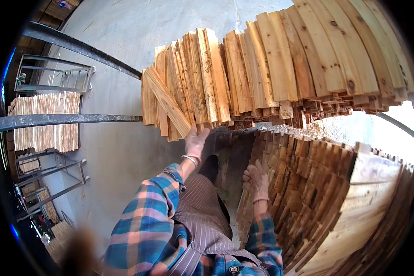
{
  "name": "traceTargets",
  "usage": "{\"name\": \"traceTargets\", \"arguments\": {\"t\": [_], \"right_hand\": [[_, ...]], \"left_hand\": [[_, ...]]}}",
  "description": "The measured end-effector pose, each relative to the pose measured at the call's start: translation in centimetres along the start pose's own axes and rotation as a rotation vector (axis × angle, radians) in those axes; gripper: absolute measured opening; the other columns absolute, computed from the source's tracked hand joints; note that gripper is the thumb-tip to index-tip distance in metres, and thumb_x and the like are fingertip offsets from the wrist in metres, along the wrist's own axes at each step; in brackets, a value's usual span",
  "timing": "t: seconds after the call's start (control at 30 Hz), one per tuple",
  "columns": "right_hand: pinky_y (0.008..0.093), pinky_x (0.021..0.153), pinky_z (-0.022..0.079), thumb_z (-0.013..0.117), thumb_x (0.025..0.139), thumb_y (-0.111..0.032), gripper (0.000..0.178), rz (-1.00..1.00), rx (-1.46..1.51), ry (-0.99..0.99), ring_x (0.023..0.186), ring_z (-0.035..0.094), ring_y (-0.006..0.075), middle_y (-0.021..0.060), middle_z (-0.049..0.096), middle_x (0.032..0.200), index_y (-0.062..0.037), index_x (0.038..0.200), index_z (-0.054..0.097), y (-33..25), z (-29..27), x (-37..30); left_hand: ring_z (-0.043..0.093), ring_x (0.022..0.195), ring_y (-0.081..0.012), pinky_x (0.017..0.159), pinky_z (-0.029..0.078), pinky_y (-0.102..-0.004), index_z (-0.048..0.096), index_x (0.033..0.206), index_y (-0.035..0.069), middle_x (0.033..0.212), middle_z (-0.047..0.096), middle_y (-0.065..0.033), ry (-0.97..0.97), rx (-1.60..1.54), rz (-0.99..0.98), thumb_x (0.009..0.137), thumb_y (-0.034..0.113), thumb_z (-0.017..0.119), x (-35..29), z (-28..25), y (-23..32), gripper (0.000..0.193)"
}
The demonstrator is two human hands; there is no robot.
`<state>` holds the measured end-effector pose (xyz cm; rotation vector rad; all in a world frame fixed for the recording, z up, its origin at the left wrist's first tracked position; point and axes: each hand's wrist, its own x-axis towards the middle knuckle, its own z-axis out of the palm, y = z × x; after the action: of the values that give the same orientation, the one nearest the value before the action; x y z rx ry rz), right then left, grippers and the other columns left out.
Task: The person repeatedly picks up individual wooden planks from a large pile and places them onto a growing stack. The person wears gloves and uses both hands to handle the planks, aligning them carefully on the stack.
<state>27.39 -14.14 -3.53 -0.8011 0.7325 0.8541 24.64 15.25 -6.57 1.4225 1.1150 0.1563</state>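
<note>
My left hand (pixel 196 143), in a pale pinkish glove with a light band at the wrist, is at the near end of a slanted wooden board (pixel 166 100). Its fingers close around the board's lower end. That board lies diagonally over a row of upright wooden boards (pixel 211 76), some with rough, barky edges. My right hand (pixel 256 181), gloved alike, hangs beside the left side of a second stack of boards (pixel 303 170). Its fingers are loosely bent and apart, with nothing visible in them.
Two dark metal bars (pixel 78 118) reach from the left toward the board row. Wheeled metal frames (pixel 55 73) and another wood stack (pixel 48 122) stand on the grey floor (pixel 110 156) at left. Sawdust (pixel 326 129) shows between the two stacks at right.
</note>
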Motion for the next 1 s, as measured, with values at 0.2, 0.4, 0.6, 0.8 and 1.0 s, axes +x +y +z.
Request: {"name": "traceTargets", "arguments": {"t": [0.2,0.4,0.6,0.8,1.0], "right_hand": [[0.0338,0.061,0.047,0.065,0.092,-0.015,0.013,0.064,-0.154,0.155,0.068,0.054,0.0193,0.0030,0.050,0.074,-0.0096,0.098,0.055,-0.9,9.5,15.7],[0.0449,0.079,0.051,0.068,0.090,-0.021,0.031,0.096,0.018,0.139,0.092,0.063,0.0293,0.0152,0.066,0.104,-0.0015,0.113,0.061,3.4,11.7,26.5],[0.0436,0.076,0.053,0.065,0.091,-0.014,0.025,0.028,-0.488,0.112,0.093,0.063,0.0259,0.0124,0.065,0.102,0.0000,0.111,0.061,2.9,13.2,25.3],[0.0375,0.074,0.056,0.071,0.087,-0.017,0.031,-0.113,-0.299,-0.036,0.087,0.065,0.0233,0.0109,0.068,0.100,0.0017,0.111,0.062,1.3,9.7,26.8],[0.0264,0.065,0.051,0.076,0.080,-0.013,0.033,-0.183,-0.830,0.005,0.071,0.062,0.0138,0.0085,0.067,0.087,0.0028,0.106,0.063,-2.5,12.9,25.1]], "left_hand": [[0.064,0.097,-0.0206,0.083,0.050,-0.0295,0.047,0.134,-0.003,0.109,0.064,-0.0149,0.156,0.113,-0.072,0.089,0.020,0.070,10.5,0.6,-6.8,0.056],[0.068,0.070,-0.0355,0.057,0.053,-0.0389,0.051,0.129,-0.001,0.085,0.069,-0.0199,0.319,0.786,0.057,0.084,0.050,0.069,12.7,3.8,-5.8,0.071],[0.066,0.073,-0.0250,0.054,0.052,-0.0367,0.047,0.130,0.000,0.095,0.066,-0.0147,0.354,0.293,-0.169,0.086,0.043,0.068,15.1,3.9,-8.2,0.065],[0.063,0.080,-0.0151,0.056,0.049,-0.0292,0.059,0.119,0.001,0.098,0.066,-0.0074,0.114,-0.066,-0.311,0.087,0.032,0.068,12.3,3.2,0.1,0.045],[0.059,0.099,-0.0178,0.088,0.046,-0.0305,0.056,0.123,0.000,0.113,0.064,-0.0076,0.039,-0.361,-0.262,0.091,0.025,0.068,15.6,3.9,-1.9,0.043]]}}
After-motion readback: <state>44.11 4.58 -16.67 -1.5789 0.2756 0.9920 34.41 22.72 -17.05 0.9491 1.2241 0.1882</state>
